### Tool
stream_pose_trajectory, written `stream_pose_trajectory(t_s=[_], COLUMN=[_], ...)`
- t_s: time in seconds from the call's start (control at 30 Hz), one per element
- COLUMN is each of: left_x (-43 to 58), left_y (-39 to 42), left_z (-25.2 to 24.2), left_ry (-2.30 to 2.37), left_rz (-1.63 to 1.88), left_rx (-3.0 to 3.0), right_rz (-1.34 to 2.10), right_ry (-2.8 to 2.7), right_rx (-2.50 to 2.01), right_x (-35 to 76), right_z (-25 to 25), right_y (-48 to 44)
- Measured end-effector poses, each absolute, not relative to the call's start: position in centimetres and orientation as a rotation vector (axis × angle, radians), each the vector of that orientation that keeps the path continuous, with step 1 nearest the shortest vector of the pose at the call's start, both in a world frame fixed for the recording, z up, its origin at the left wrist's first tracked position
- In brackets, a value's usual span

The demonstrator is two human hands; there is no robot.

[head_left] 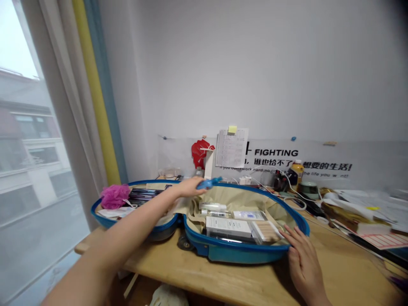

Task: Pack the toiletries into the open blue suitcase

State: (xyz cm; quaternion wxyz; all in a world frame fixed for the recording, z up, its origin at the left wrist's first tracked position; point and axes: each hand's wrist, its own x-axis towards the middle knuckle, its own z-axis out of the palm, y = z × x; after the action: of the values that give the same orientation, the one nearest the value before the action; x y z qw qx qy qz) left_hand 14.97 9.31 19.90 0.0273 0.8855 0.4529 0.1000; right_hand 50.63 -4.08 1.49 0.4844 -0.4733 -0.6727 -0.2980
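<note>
In the head view, the left hand (188, 187) is stretched far out. Its fingers are closed around one end of a small blue thing (210, 183), which pokes out past the fingertips, just above the open blue suitcase (236, 253). The blue thing looks hard, smooth and light, so I think a gentle pinch near its middle would hold it best. The right hand (304, 260) lies flat with fingers a little spread, touching the suitcase rim. A white box (228, 226) lies inside, between both hands. A pink puff (114, 196) sits well left of the left fingers.
</note>
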Motion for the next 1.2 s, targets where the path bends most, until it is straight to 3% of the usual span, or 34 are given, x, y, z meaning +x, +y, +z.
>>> stream_pose_trajectory(t_s=[0.17,0.37,0.77,1.2], left_x=[24.9,30.3,31.9,31.9], left_y=[11.3,11.8,12.8,12.3], left_z=[17.5,13.7,9.8,10.0], left_ry=[1.317,1.444,1.506,1.270], left_rz=[0.007,0.010,0.217,0.154], left_rx=[2.612,2.453,2.318,2.445], right_rz=[-0.725,-0.711,-0.747,-0.748], right_ry=[-1.653,-1.658,-1.699,-1.678], right_rx=[-1.146,-1.154,-1.153,-1.154], right_x=[50.7,50.7,50.9,51.0], right_z=[1.7,1.6,1.7,1.6], right_y=[-4.2,-4.3,-4.3,-4.2])
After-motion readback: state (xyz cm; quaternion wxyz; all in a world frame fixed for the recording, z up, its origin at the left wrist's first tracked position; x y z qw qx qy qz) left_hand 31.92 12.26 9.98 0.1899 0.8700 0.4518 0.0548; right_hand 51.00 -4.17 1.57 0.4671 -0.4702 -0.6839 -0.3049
